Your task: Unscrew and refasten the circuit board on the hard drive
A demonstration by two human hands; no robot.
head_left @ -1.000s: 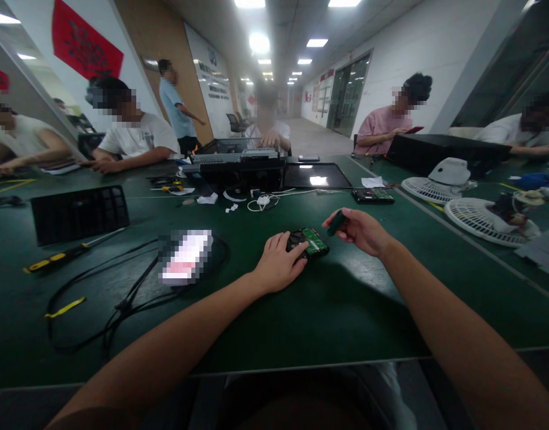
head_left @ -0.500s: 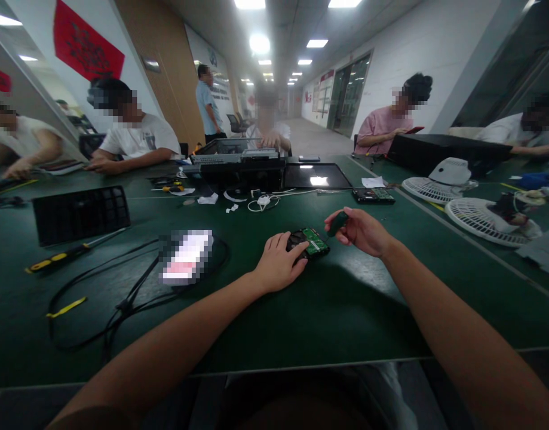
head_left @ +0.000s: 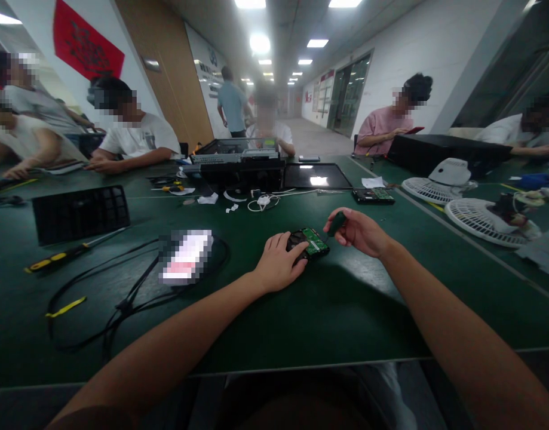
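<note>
A hard drive with a green circuit board (head_left: 318,241) lies on the green table (head_left: 265,334) in front of me. My left hand (head_left: 281,261) rests over its left part, fingers and thumb gripping it and hiding some of it. To the right, my right hand (head_left: 355,232) holds a small screwdriver by its dark green handle (head_left: 336,223). The thin shaft points down and left at the drive's right edge; its tip is too small to make out.
A lit phone (head_left: 187,257) and black cables lie left, near a yellow-black screwdriver (head_left: 59,260) and a black panel (head_left: 81,215). Another drive (head_left: 373,196), a flat screen (head_left: 318,176) and an opened device (head_left: 238,164) stand beyond. White fan parts (head_left: 484,221) are right. Several people sit around.
My right hand and the screwdriver have shifted very slightly left. In the background, a standing person has moved right, and another person has appeared at the far left.
</note>
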